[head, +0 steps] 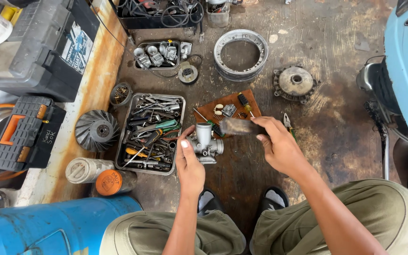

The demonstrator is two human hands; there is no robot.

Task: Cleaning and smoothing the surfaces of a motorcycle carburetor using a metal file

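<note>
Fingers of the left hand [191, 163] clamp a carburetor [205, 144] steady above the floor [336, 123]; the right hand [278, 144] grips a brush [239, 126] against it, beside the tool tray [120, 156].

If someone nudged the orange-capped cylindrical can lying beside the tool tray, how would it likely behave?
The orange-capped cylindrical can lies on its side, so it would probably roll. The pale can touching it and the metal tool tray would likely stop it quickly. It looks rigid.

The tool tray [119, 158] sits on the floor [336, 123]. The carburetor [205, 144] is just right of the tray. The board [227, 101] lies behind the carburetor. Two cans [101, 175] lie left of the tray.
</note>
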